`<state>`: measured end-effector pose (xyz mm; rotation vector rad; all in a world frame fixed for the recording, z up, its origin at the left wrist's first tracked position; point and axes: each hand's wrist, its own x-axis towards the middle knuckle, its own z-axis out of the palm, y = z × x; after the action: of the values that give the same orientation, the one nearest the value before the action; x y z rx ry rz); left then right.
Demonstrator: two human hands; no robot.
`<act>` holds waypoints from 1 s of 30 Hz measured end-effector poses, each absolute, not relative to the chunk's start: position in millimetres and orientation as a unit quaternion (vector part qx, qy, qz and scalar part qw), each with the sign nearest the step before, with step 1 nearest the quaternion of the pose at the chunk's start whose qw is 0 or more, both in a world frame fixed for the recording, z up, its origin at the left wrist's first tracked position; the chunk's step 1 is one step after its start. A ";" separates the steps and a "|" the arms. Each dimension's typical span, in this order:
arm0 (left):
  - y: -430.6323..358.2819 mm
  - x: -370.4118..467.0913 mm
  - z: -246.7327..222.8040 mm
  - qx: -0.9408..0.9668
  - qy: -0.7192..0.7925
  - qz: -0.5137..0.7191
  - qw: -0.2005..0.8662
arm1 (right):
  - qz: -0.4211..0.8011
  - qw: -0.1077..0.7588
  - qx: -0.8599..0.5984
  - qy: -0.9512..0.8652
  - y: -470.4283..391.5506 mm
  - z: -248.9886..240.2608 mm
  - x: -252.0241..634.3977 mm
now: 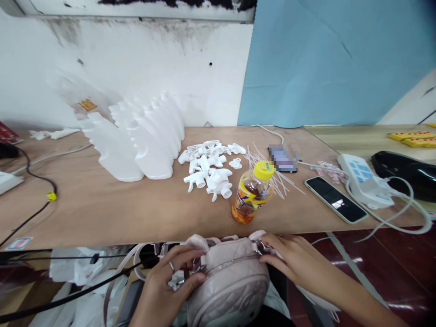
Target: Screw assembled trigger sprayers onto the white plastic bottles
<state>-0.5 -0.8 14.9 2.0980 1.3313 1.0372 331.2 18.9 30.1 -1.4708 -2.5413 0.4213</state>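
Observation:
A pale pink quilted handbag (228, 277) with a zipper across its top rests at my lap, just below the table's front edge. My left hand (172, 277), with a ring on one finger, grips the bag's left side by the metal strap clasp. On the opposite side, my right hand (282, 254) has its fingers closed around the right strap ring. The zipper looks closed. Beyond the bag, a drink bottle (252, 193) with a yellow cap and amber liquid stands upright on the table.
White spray bottles (153, 141) stand in rows at the back left, beside a pile of white trigger sprayer heads (209, 170). Thin white tubes (282, 181) lie near a phone (284, 158). Rightward are another phone (335, 199), a power strip (366, 181) and looping cables.

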 end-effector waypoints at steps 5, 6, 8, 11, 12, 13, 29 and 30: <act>7.6 -4.4 12.4 0.749 0.466 0.372 0.288 | 0.061 0.057 -0.413 -0.907 27.2 27.7 330.3; 8.1 -4.2 12.8 0.751 0.458 0.379 0.289 | 0.047 0.057 -0.398 -0.914 28.2 26.1 330.8; 8.3 -3.5 14.1 0.751 0.447 0.393 0.285 | 0.034 0.052 -0.370 -0.927 30.0 22.7 332.4; 8.3 -3.6 15.6 0.760 0.432 0.403 0.270 | 0.034 0.039 -0.338 -0.940 33.1 19.9 334.3; 8.4 -4.4 15.5 0.766 0.426 0.404 0.263 | 0.035 0.034 -0.331 -0.942 34.0 19.8 334.5; 8.3 -5.5 15.1 0.771 0.420 0.404 0.256 | 0.037 0.028 -0.326 -0.944 34.9 20.2 334.4; -1.3 -1.5 18.6 0.795 0.408 0.403 0.199 | 0.106 0.056 -0.388 -0.914 26.3 56.0 330.8; -1.8 -1.1 18.5 0.787 0.409 0.411 0.210 | 0.100 0.076 -0.407 -0.905 22.8 59.6 329.5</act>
<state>-1.1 -1.8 18.5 2.1887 1.1384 1.1418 329.5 22.8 59.6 -1.2212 -2.7120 0.3006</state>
